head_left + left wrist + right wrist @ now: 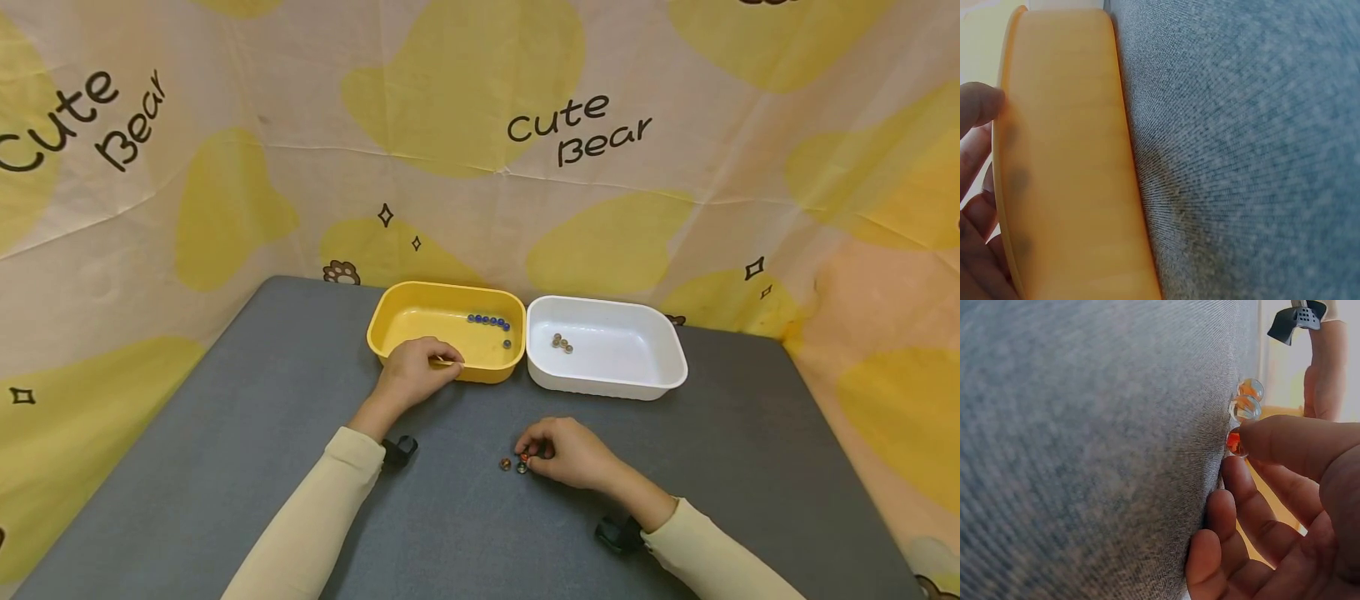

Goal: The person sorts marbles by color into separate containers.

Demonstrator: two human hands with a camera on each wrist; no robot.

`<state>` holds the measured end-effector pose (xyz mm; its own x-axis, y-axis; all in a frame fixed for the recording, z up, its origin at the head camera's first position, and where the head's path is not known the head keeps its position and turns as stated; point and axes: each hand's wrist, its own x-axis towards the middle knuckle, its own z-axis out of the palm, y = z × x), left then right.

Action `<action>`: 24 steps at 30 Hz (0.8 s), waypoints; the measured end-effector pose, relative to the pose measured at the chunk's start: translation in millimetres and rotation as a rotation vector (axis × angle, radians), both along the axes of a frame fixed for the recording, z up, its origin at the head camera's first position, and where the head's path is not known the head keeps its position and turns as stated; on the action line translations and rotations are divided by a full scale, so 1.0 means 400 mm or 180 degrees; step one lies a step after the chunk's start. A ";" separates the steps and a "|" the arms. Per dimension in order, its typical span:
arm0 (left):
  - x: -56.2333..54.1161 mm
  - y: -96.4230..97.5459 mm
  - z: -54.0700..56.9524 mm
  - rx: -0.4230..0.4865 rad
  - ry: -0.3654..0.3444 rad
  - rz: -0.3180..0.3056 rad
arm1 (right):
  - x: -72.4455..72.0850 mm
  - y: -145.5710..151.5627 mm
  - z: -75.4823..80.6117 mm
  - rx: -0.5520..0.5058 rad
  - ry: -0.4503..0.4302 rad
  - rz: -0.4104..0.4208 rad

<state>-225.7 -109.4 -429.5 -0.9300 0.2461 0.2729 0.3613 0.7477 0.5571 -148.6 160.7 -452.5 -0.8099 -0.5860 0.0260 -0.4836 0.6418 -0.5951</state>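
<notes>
My left hand (418, 371) holds the near rim of a yellow plastic tub (420, 293). In the left wrist view its thumb (984, 103) lies at the rim, with the other fingers on the inner side of the wall. Several blue marbles (492, 321) sit inside that tub, most of them in a row. On the grey table, my right hand (573, 452) pinches a red marble (1234, 441) between thumb and fingers. Right beside it are a clear glass marble (1246, 408) and an orange-streaked marble (506, 464).
A white tub (607, 386) stands against the yellow one's right side, with several brownish marbles (561, 342) at its left. The grey tabletop (450, 517) extends around both tubs. Behind the table hangs a yellow-patterned cloth (450, 192). Both wrists wear black camera mounts (401, 451).
</notes>
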 end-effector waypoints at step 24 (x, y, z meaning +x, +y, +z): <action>0.000 0.001 0.001 0.0006 0.0041 -0.0011 | -0.002 -0.001 -0.004 -0.0037 0.0029 -0.0042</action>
<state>-225.5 -109.0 -429.2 -0.9255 0.2488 0.2855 0.3712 0.7454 0.5538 -149.6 160.2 -454.2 -0.8172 -0.5750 0.0402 -0.4806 0.6412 -0.5983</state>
